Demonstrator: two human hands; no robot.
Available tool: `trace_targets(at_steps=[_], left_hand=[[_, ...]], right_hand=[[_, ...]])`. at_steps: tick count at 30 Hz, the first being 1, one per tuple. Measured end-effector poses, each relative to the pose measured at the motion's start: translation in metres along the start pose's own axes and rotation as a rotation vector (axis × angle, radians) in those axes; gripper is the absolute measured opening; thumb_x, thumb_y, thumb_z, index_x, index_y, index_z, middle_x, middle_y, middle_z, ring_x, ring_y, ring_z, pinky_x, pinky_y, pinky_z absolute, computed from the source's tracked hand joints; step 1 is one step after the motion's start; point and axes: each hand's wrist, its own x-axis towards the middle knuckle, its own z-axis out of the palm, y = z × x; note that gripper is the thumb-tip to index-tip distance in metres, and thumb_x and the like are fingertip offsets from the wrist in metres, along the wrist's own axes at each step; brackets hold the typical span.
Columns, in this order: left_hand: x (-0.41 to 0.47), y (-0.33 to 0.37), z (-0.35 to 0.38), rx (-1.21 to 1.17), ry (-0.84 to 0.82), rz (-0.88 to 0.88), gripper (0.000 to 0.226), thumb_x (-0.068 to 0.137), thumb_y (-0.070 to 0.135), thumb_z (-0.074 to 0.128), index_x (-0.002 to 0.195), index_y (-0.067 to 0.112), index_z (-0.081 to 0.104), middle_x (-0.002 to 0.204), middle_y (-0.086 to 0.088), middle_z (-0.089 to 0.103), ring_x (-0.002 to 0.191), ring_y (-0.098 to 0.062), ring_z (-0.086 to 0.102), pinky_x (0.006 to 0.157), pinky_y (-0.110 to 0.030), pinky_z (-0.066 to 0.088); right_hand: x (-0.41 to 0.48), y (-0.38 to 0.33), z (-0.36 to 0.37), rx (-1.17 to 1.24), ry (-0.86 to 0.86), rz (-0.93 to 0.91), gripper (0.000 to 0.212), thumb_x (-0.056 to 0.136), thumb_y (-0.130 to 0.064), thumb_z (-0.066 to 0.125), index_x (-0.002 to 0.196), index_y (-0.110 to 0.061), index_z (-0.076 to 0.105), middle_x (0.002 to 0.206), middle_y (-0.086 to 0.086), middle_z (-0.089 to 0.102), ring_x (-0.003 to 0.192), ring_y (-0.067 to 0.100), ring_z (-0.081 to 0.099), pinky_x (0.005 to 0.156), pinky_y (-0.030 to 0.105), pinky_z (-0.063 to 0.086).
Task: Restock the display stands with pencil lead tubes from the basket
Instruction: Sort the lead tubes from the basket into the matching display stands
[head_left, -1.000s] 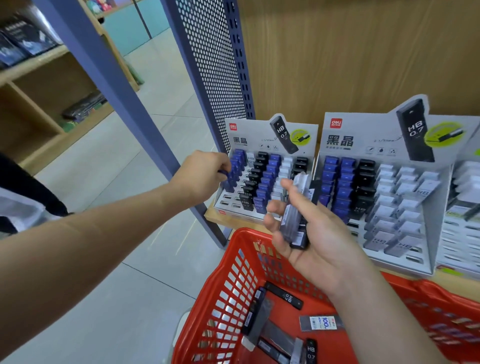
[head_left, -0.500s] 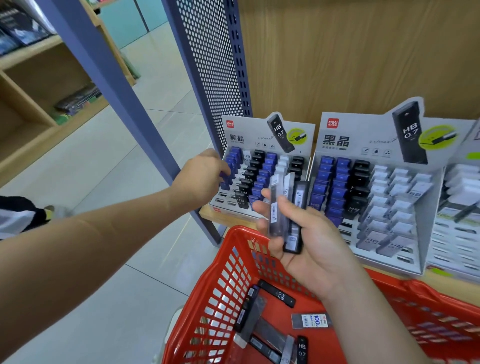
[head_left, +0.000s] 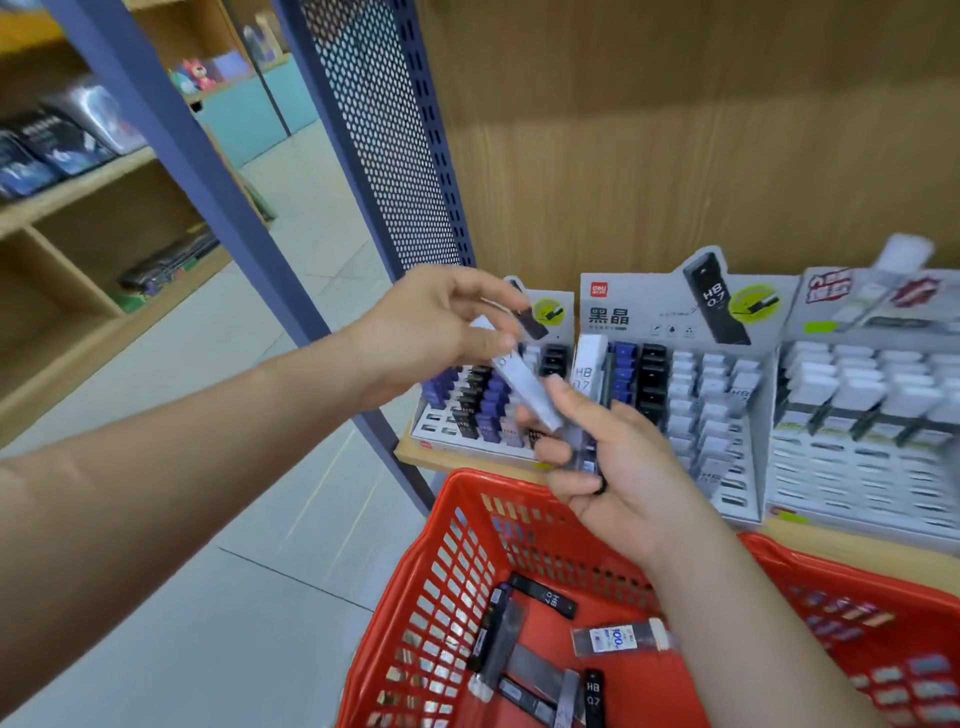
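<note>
A wooden shelf (head_left: 441, 457) runs just behind the red basket (head_left: 452, 525), carrying grey display stands (head_left: 649, 296) side by side, their rows filled with blue, black and white tubes. A wood-grain back panel (head_left: 675, 156) rises behind them. Above and to the left of the basket stands a blue perforated panel (head_left: 384, 156). Pale tiled floor (head_left: 234, 545) stretches left of the basket towards open shelving (head_left: 78, 192) with dark packets.

Loose tubes (head_left: 545, 595) lie on the basket's floor. Above the basket's far rim, the left hand (head_left: 441, 327) reaches in from the left, thumb and fingers pinching the upper end of a pale tube (head_left: 524, 384) that slants down toward the right hand (head_left: 618, 467). The right hand, palm up over the basket, has its fingers curled round an upright bundle of tubes (head_left: 589, 379), one marked HB 0.7.
</note>
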Motion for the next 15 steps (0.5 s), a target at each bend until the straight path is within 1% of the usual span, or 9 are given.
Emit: trace_targets(at_steps=[2,5,6,8,9,11,13,15], left_hand=[[-0.008,0.013,-0.001,-0.034,0.042,0.034,0.029,0.079,-0.007,0.069,0.104,0.007,0.065,0.083,-0.005,0.071,0.072,-0.011,0.068,0.07,-0.022,0.056],[-0.023,0.035,0.007,-0.037,0.072,0.063,0.023,0.08,0.003,0.071,0.103,0.003,0.066,0.083,-0.011,0.071,0.068,-0.011,0.068,0.065,-0.019,0.054],[-0.028,0.041,0.01,-0.038,0.075,0.064,0.02,0.082,0.007,0.07,0.101,0.002,0.067,0.082,-0.012,0.07,0.066,-0.011,0.067,0.063,-0.018,0.054],[-0.037,0.053,0.017,-0.056,0.072,0.066,0.017,0.087,0.011,0.066,0.1,0.002,0.069,0.08,-0.012,0.07,0.063,-0.012,0.067,0.062,-0.019,0.056],[-0.041,0.058,0.021,-0.066,0.063,0.07,0.016,0.088,0.012,0.065,0.099,0.002,0.069,0.078,-0.011,0.07,0.063,-0.012,0.067,0.063,-0.019,0.057],[-0.046,0.064,0.032,-0.065,0.049,0.084,0.013,0.088,0.01,0.065,0.095,0.001,0.07,0.074,-0.011,0.07,0.062,-0.011,0.067,0.063,-0.018,0.057],[-0.049,0.069,0.048,-0.039,0.049,0.113,0.007,0.087,0.004,0.065,0.091,0.0,0.069,0.072,-0.013,0.068,0.06,-0.011,0.066,0.062,-0.018,0.056],[-0.049,0.071,0.065,-0.008,0.073,0.151,0.003,0.086,-0.001,0.065,0.089,0.001,0.067,0.073,-0.016,0.065,0.058,-0.011,0.064,0.062,-0.02,0.057]], right_hand=[[-0.012,-0.009,0.001,-0.026,-0.023,-0.031,0.035,0.078,-0.023,0.07,0.108,-0.005,0.066,0.086,0.012,0.069,0.05,0.006,0.041,0.033,0.012,0.024],[-0.032,-0.022,0.005,-0.066,0.002,-0.107,0.024,0.07,-0.016,0.071,0.093,-0.011,0.068,0.093,0.015,0.067,0.05,0.005,0.04,0.035,0.012,0.024],[-0.04,-0.028,0.005,-0.084,0.017,-0.128,0.02,0.072,-0.014,0.072,0.091,-0.011,0.068,0.095,0.015,0.065,0.051,0.005,0.039,0.036,0.012,0.024],[-0.053,-0.039,0.004,-0.125,0.06,-0.154,0.007,0.082,-0.007,0.069,0.088,-0.01,0.066,0.092,0.016,0.066,0.049,0.005,0.037,0.036,0.012,0.022],[-0.06,-0.044,0.001,-0.144,0.089,-0.163,0.006,0.087,-0.005,0.066,0.086,-0.011,0.064,0.089,0.016,0.067,0.048,0.004,0.037,0.036,0.012,0.022],[-0.071,-0.054,-0.005,-0.189,0.173,-0.188,0.009,0.092,-0.009,0.064,0.085,-0.014,0.063,0.087,0.014,0.067,0.046,0.005,0.036,0.035,0.013,0.021],[-0.08,-0.063,-0.014,-0.213,0.299,-0.202,0.006,0.095,-0.019,0.063,0.09,-0.019,0.06,0.084,0.008,0.064,0.046,0.007,0.035,0.034,0.014,0.021],[-0.089,-0.069,-0.03,-0.141,0.428,-0.197,0.003,0.099,-0.021,0.055,0.097,-0.019,0.055,0.083,0.005,0.057,0.045,0.009,0.036,0.034,0.016,0.02]])
